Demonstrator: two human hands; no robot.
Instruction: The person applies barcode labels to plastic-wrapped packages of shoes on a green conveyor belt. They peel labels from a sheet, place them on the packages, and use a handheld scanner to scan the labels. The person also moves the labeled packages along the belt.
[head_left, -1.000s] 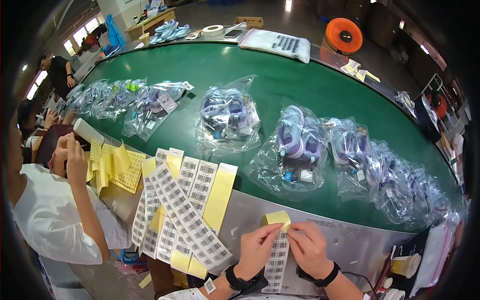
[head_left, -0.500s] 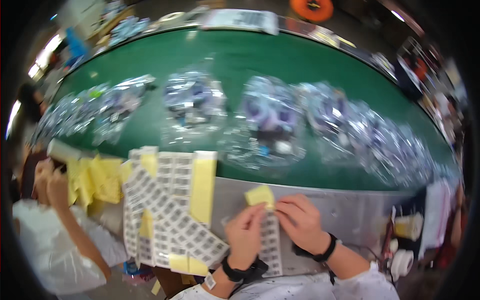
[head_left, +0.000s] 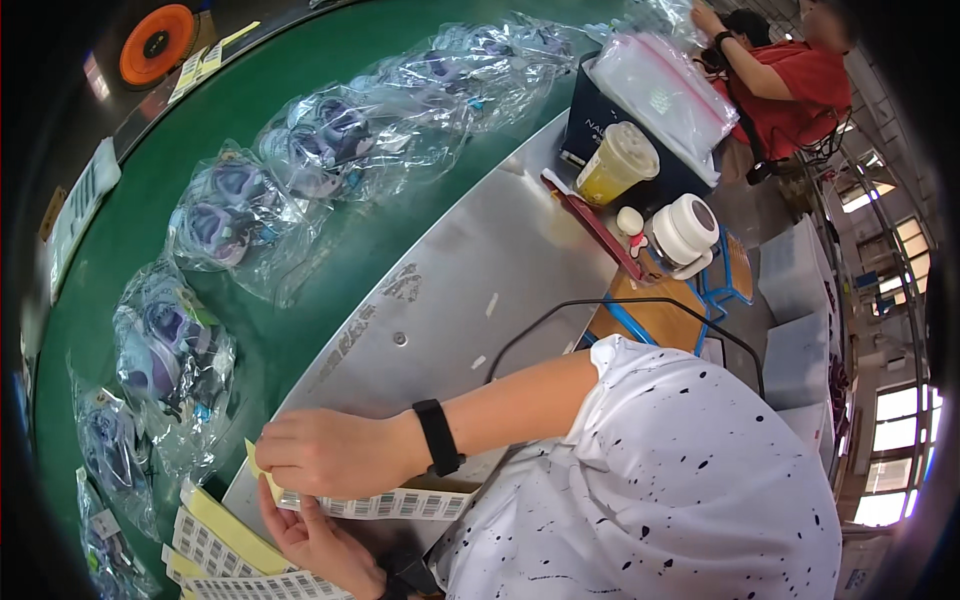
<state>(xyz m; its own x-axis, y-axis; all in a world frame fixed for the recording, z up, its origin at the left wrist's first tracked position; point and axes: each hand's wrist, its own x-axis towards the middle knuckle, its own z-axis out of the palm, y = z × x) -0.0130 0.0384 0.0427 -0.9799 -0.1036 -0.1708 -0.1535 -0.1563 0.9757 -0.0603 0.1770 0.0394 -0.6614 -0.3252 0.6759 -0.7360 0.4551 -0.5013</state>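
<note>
We have both hands at the near end of a strip [head_left: 400,504] of printed labels, over the metal ledge [head_left: 450,290] beside the green belt [head_left: 370,250]. The strip runs from our fingers toward our shirt [head_left: 680,470], its labels facing up.

Our left hand [head_left: 320,545], the lower one, pinches the strip's end between thumb and fingers, with hardly any gap. Our right hand [head_left: 330,452] lies above it, palm turned down, its fingers together and curled over the end, where a bit of yellow backing [head_left: 250,460] sticks out past them. Its fingertips are hidden, so we cannot tell whether they grip the strip or the backing. A black band [head_left: 438,437] circles the right wrist.

Just below the left hand we see more label sheets [head_left: 220,535], overlapping, some with yellow showing. Along the belt stand shoes [head_left: 165,345] in clear bags, bluish and purple, in a curving row.

Farther along the ledge we have a cup [head_left: 620,165] with a yellow drink and a white-topped bottle [head_left: 685,232], near a dark box [head_left: 585,135] with a clear packet [head_left: 660,95] on it. A black cable [head_left: 620,299] arcs across the ledge's edge. Beyond the box sits a person [head_left: 800,85] in red.
</note>
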